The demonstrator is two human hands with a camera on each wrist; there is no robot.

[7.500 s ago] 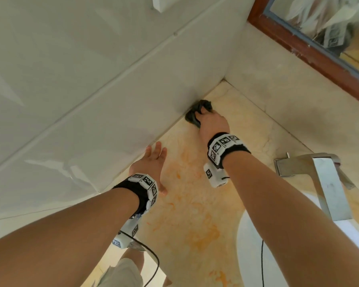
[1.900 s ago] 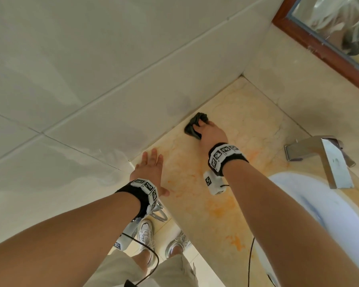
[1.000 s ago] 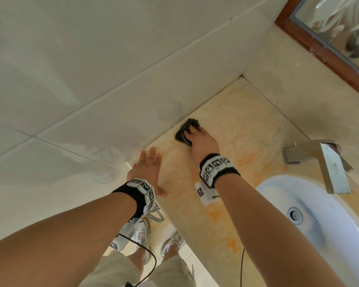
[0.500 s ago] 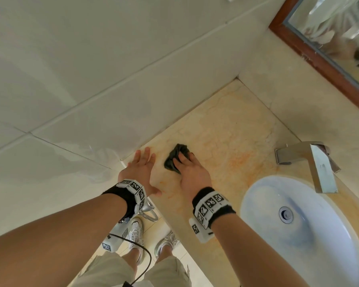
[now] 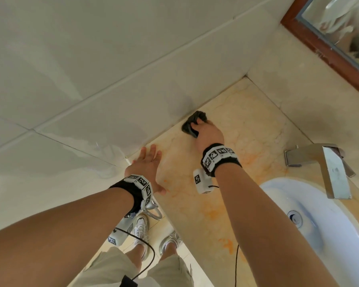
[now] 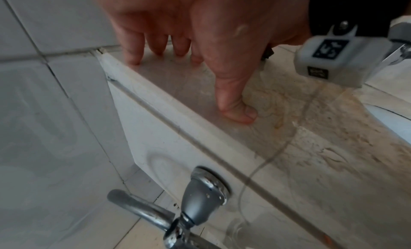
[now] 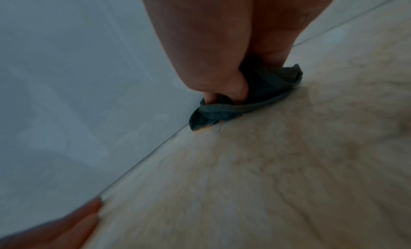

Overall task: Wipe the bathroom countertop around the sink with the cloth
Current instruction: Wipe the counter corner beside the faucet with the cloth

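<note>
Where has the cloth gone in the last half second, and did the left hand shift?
The right hand pushed the dark cloth away from the front edge, back along the countertop to the side wall, still gripping it. The left hand stayed flat near the counter's front corner. Sink and faucet unchanged.

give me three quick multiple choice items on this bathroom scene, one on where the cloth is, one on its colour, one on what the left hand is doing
1. Where is the cloth?
A. in the sink
B. on the countertop by the side wall
C. on the faucet

2. What colour is the cloth?
A. dark grey
B. white
C. yellow

3. What is the left hand doing?
A. gripping the faucet
B. resting flat on the countertop, fingers straight
C. holding a bottle

Answers:
1 B, the right hand presses it where the countertop meets the tiled wall.
2 A, it looks dark grey in the head and right wrist views.
3 B, fingers and thumb lie spread near the counter's front edge.
</note>
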